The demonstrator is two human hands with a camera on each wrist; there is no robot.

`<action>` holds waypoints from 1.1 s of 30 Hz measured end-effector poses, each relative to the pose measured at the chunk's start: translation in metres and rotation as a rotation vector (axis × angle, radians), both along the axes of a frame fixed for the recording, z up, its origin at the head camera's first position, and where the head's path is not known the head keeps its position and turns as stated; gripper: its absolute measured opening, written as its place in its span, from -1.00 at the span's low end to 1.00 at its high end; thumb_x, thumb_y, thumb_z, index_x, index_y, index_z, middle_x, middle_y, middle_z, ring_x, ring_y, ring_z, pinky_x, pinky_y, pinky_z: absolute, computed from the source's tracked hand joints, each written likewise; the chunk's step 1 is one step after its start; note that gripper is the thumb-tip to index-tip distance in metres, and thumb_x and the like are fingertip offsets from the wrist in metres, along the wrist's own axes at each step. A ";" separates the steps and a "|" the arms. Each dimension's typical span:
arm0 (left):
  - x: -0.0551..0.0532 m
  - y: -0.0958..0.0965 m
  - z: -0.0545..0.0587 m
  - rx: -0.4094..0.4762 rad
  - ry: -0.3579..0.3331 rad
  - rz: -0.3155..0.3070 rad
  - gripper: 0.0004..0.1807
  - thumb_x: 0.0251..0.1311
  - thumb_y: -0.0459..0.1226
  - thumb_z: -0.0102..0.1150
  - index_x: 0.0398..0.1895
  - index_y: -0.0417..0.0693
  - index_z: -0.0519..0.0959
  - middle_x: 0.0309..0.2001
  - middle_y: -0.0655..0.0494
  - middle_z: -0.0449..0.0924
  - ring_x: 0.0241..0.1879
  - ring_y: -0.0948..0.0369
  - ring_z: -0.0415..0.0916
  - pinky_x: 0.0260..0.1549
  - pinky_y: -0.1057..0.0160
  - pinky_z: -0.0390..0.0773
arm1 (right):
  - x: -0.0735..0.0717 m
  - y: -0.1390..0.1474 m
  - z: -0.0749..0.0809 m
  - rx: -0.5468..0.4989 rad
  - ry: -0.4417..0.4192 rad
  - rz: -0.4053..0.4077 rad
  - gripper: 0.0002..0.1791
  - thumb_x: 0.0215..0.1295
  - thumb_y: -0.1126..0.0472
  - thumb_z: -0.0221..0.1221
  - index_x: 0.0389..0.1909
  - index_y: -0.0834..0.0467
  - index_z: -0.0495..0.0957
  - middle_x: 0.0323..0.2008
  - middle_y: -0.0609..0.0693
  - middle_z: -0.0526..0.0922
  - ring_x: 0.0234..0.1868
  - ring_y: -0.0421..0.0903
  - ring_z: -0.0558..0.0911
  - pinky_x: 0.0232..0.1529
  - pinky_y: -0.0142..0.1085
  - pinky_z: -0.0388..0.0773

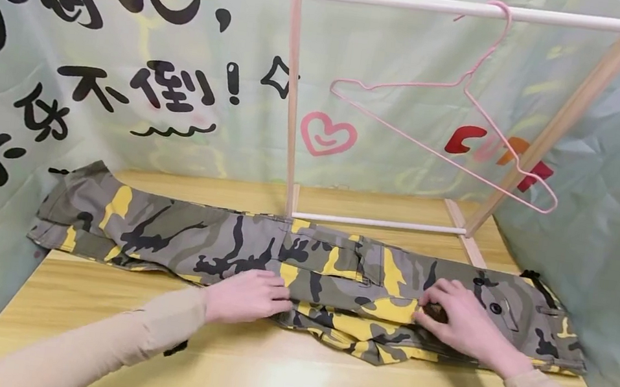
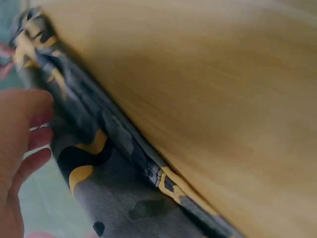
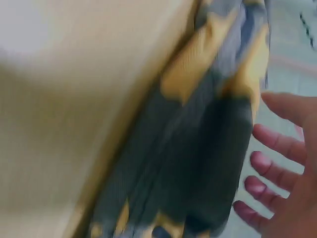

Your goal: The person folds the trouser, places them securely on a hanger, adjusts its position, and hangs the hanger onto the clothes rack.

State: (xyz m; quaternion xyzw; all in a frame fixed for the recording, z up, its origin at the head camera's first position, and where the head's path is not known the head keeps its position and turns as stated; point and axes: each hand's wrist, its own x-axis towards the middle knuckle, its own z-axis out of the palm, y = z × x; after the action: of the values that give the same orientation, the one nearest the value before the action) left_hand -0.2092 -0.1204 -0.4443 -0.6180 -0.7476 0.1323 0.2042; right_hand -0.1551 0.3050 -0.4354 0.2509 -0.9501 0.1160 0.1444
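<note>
Camouflage trousers (image 1: 163,233) in grey, black and yellow lie folded lengthwise across the table, waist end at the right and leg ends at the left. My left hand (image 1: 249,297) is at their near edge around the middle, fingers loosely bent against the cloth. Toward the waist end, my right hand (image 1: 460,321) hovers over or lightly touches the fabric, its fingers spread. In the right wrist view the fingers (image 3: 272,173) are apart with nothing between them. The near layer is rumpled between the two hands.
Behind the trousers stands a small rack (image 1: 429,3) with pale wooden posts and a white bar. A pink hanger (image 1: 401,84) hangs from that bar. Printed fabric walls (image 1: 222,143) enclose the wooden table (image 1: 239,374) at the back and sides.
</note>
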 end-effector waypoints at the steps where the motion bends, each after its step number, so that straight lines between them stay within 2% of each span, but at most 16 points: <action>1: 0.000 0.004 -0.003 -0.014 0.063 -0.004 -0.74 0.25 -0.21 0.24 0.00 0.20 0.65 -0.06 0.32 0.69 -0.03 0.30 0.60 0.07 0.34 0.57 | 0.001 -0.007 0.000 0.013 0.007 0.035 -0.75 0.02 0.06 0.50 -0.43 -0.10 0.57 -0.39 -0.24 0.50 -0.31 -0.21 0.41 -0.31 -0.25 0.35; 3: -0.004 0.008 -0.009 -0.031 0.143 0.021 -0.72 0.26 -0.20 0.22 0.03 0.23 0.65 -0.05 0.33 0.67 -0.02 0.31 0.59 0.07 0.36 0.56 | 0.002 -0.015 -0.001 0.035 0.013 0.085 -0.68 -0.02 0.02 0.52 -0.47 -0.16 0.50 -0.43 -0.33 0.44 -0.34 -0.28 0.35 -0.34 -0.29 0.27; 5: -0.010 0.009 -0.013 -0.042 0.183 0.046 -0.73 0.28 -0.19 0.18 0.02 0.22 0.67 -0.05 0.33 0.67 -0.02 0.30 0.58 0.05 0.35 0.56 | 0.002 -0.020 -0.002 0.067 0.032 0.131 -0.65 -0.04 0.00 0.53 -0.50 -0.16 0.47 -0.47 -0.34 0.42 -0.37 -0.31 0.34 -0.34 -0.30 0.25; 9: -0.017 0.010 -0.018 -0.042 0.227 0.048 -0.84 0.28 -0.18 0.16 -0.17 0.21 0.70 -0.19 0.32 0.65 -0.12 0.28 0.54 -0.05 0.35 0.55 | 0.004 -0.029 -0.004 0.096 0.063 0.256 -0.70 -0.01 -0.01 0.51 -0.54 -0.14 0.51 -0.51 -0.34 0.47 -0.40 -0.36 0.36 -0.32 -0.31 0.31; 14: -0.014 0.015 -0.020 -0.048 0.275 0.050 -0.89 0.26 -0.18 0.20 -0.38 0.22 0.69 -0.34 0.34 0.63 -0.26 0.27 0.53 -0.19 0.35 0.54 | 0.008 -0.042 -0.007 0.073 0.048 0.368 -0.76 0.09 -0.07 0.46 -0.49 -0.12 0.58 -0.52 -0.33 0.47 -0.43 -0.42 0.35 -0.33 -0.38 0.41; 17: -0.009 0.013 -0.017 -0.039 0.206 0.076 -0.91 0.21 -0.23 0.24 -0.39 0.21 0.68 -0.34 0.34 0.66 -0.27 0.28 0.55 -0.24 0.37 0.57 | 0.010 -0.049 -0.007 0.078 0.019 0.421 -0.78 0.14 0.07 0.43 -0.50 -0.10 0.54 -0.51 -0.32 0.45 -0.44 -0.43 0.36 -0.40 -0.45 0.41; 20: -0.002 0.008 -0.009 0.059 0.025 0.083 -0.92 0.16 -0.27 0.25 -0.35 0.16 0.66 -0.32 0.33 0.67 -0.27 0.30 0.59 -0.30 0.39 0.61 | 0.014 -0.051 -0.001 0.040 -0.022 0.478 -0.65 0.13 0.27 0.38 -0.59 -0.10 0.39 -0.57 -0.32 0.37 -0.49 -0.47 0.28 -0.46 -0.60 0.27; 22: 0.003 0.002 -0.002 0.155 -0.101 0.056 -0.89 0.11 -0.29 0.24 -0.32 0.13 0.64 -0.32 0.33 0.66 -0.30 0.33 0.59 -0.35 0.40 0.61 | 0.019 -0.050 0.005 -0.027 -0.055 0.517 -0.58 0.09 0.32 0.37 -0.62 -0.09 0.31 -0.61 -0.29 0.32 -0.51 -0.51 0.19 -0.48 -0.68 0.14; 24: 0.007 -0.003 0.006 0.218 -0.171 -0.003 -0.86 0.06 -0.30 0.24 -0.30 0.12 0.63 -0.33 0.34 0.65 -0.33 0.35 0.57 -0.34 0.42 0.61 | 0.025 -0.048 0.012 -0.080 -0.077 0.559 -0.53 0.06 0.35 0.37 -0.64 -0.08 0.25 -0.65 -0.26 0.28 -0.51 -0.53 0.13 -0.49 -0.72 0.06; 26: 0.011 -0.007 0.008 0.214 -0.155 -0.052 -0.86 0.05 -0.28 0.25 -0.31 0.14 0.61 -0.35 0.36 0.63 -0.35 0.37 0.54 -0.31 0.44 0.59 | 0.030 -0.048 0.016 -0.084 -0.093 0.589 -0.52 0.04 0.35 0.37 -0.65 -0.07 0.24 -0.67 -0.23 0.26 -0.50 -0.54 0.09 -0.47 -0.72 0.06; 28: 0.012 -0.010 0.003 0.151 -0.108 -0.079 -0.90 0.09 -0.22 0.26 -0.32 0.19 0.62 -0.34 0.40 0.64 -0.31 0.38 0.53 -0.21 0.46 0.55 | 0.034 -0.051 0.016 -0.037 -0.105 0.600 -0.53 0.04 0.32 0.38 -0.65 -0.06 0.24 -0.66 -0.23 0.25 -0.49 -0.53 0.08 -0.44 -0.69 0.11; 29: 0.013 -0.011 -0.001 0.106 -0.094 -0.079 -0.94 0.13 -0.19 0.25 -0.32 0.21 0.62 -0.32 0.41 0.64 -0.28 0.38 0.53 -0.15 0.44 0.54 | 0.035 -0.052 0.014 -0.007 -0.114 0.598 -0.54 0.05 0.29 0.39 -0.65 -0.07 0.25 -0.65 -0.25 0.25 -0.49 -0.52 0.09 -0.42 -0.66 0.14; 31: 0.013 -0.015 -0.010 0.035 -0.114 -0.056 -0.93 0.18 -0.09 0.26 -0.28 0.25 0.62 -0.26 0.41 0.64 -0.21 0.36 0.53 -0.07 0.38 0.50 | 0.037 -0.054 0.009 0.034 -0.170 0.578 -0.59 0.09 0.21 0.40 -0.62 -0.10 0.30 -0.62 -0.26 0.28 -0.46 -0.50 0.15 -0.37 -0.61 0.19; 33: 0.012 -0.021 -0.014 -0.026 -0.174 -0.006 -0.81 0.24 0.02 0.24 -0.15 0.27 0.63 -0.14 0.38 0.64 -0.11 0.33 0.51 -0.02 0.31 0.47 | 0.038 -0.052 0.006 0.044 -0.223 0.550 -0.66 0.13 0.10 0.42 -0.56 -0.13 0.39 -0.56 -0.28 0.34 -0.43 -0.48 0.24 -0.35 -0.58 0.24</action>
State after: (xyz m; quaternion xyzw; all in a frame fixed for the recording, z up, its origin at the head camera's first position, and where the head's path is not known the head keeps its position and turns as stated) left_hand -0.1977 -0.1416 -0.4584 -0.6320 -0.7588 0.0871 0.1308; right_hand -0.1172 0.2531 -0.4297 0.4875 -0.8589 0.1569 -0.0033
